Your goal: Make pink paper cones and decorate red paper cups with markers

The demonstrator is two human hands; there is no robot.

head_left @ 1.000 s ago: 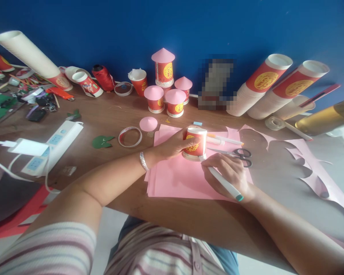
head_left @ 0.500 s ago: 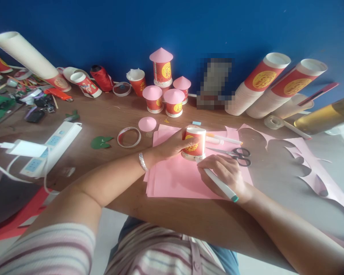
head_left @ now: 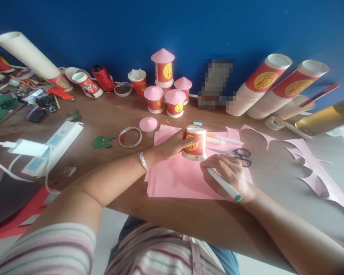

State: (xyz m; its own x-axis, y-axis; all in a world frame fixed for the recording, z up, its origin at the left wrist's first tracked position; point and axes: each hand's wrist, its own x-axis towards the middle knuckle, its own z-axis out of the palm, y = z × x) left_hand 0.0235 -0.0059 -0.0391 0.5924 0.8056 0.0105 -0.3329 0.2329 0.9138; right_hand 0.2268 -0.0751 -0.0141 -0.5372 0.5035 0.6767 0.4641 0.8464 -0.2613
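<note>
My left hand [head_left: 176, 143] is wrapped round a red paper cup [head_left: 199, 141] with a gold emblem and a white band at its lower end. In my right hand [head_left: 226, 173] is a white marker [head_left: 223, 183] with a green end, gripped like a pen; its tip is close to the cup's lower edge, and I cannot tell whether they touch. Beneath both hands lie stacked sheets of pink paper [head_left: 174, 183]. Black-handled scissors [head_left: 239, 153] and an orange-and-white marker [head_left: 227, 138] rest just beyond my right hand.
Behind stand red cups with pink cone tops [head_left: 163, 67], and a flat pink cone [head_left: 148, 124] lies nearer. Leaning cup stacks [head_left: 260, 82] are at the back right. A power strip [head_left: 55, 147] lies left, a tape roll [head_left: 130, 137] nearer the middle. Cut pink scraps [head_left: 312, 172] spread right.
My right hand and the marker have drawn slightly right, away from the cup's base. The left hand still holds the cup the same way. The whole view has shifted a little.
</note>
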